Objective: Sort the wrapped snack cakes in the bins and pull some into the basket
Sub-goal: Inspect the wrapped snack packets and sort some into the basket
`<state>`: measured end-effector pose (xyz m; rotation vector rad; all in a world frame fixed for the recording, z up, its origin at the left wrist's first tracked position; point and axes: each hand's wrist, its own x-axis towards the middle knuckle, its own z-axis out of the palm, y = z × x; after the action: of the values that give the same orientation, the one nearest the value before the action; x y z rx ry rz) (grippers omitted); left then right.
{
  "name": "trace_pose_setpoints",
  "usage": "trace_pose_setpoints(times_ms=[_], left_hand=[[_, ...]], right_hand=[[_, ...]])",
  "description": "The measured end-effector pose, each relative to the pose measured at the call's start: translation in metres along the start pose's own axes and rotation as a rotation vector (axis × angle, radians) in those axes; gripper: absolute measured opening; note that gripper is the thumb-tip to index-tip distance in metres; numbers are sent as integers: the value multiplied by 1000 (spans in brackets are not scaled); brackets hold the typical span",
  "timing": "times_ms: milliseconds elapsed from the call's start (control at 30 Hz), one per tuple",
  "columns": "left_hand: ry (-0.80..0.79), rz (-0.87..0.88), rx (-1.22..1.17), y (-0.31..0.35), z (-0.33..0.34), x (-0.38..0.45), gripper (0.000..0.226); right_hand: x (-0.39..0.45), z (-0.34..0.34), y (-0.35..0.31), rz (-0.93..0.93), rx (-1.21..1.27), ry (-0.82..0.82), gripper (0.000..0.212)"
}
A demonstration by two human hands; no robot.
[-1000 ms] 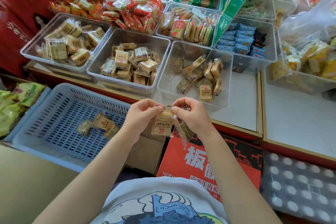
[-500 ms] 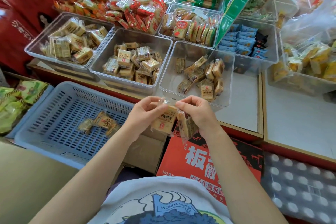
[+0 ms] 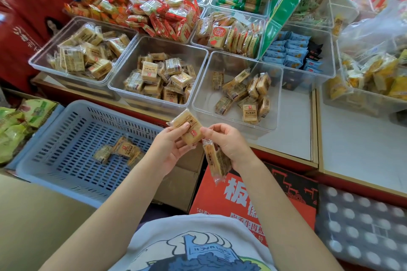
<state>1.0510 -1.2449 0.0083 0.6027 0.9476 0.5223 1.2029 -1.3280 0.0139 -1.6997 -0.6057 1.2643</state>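
Between the two hands, left hand [image 3: 170, 146] pinches one wrapped snack cake [image 3: 188, 126]; right hand [image 3: 229, 143] grips two more [image 3: 217, 160] hanging below. Left of both, blue basket [image 3: 55, 138] holds three cakes [image 3: 120, 153]. Beyond, clear bins [image 3: 273, 103] on bench [image 3: 295, 123]

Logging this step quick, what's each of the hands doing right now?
Left hand: holding a wrapped snack cake, thumb across its face.
Right hand: gripping a stack of wrapped cakes that hangs below it.
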Motion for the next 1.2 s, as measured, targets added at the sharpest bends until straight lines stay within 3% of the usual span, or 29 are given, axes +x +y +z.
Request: trace_pose_setpoints(times_ms=[167, 267, 433, 533, 633, 867, 933, 1033, 1067, 1167, 1200], left_hand=[[21, -100, -226, -4, 2, -6, 30], [18, -105, -195, -3, 1, -8, 32], [-46, -49, -109, 0, 3, -8, 31], [-4, -4, -53, -1, 7, -7, 44], [14, 51, -50, -6, 9, -5, 57], [95, 14, -74, -4, 10, -5, 21], [130, 10, 7, -4, 10, -5, 35], [214, -6, 210, 2, 7, -2, 79], [219, -17, 260, 4, 7, -2, 78], [71, -71, 345, 14, 18, -9, 39], [30, -85, 362, 15, 20, -10, 40]], right_hand=[[-3, -3, -1, 5, 16, -17, 25], [-3, -5, -1, -35, 23, -15, 12], [-6, -11, -4, -144, 52, 43, 8], [-7, -9, 0, -115, 85, 102, 9], [-9, 2, 4, -53, 13, 34, 10], [-16, 2, 3, -119, -4, -106, 4], [-17, -1, 2, -143, -30, -92, 4], [-20, 0, -2, -230, -61, -8, 9], [-20, 0, -2, -264, -70, 16, 11], [-18, 1, -5, -340, -146, -13, 11], [-18, 2, -6, -352, -194, -49, 11]])
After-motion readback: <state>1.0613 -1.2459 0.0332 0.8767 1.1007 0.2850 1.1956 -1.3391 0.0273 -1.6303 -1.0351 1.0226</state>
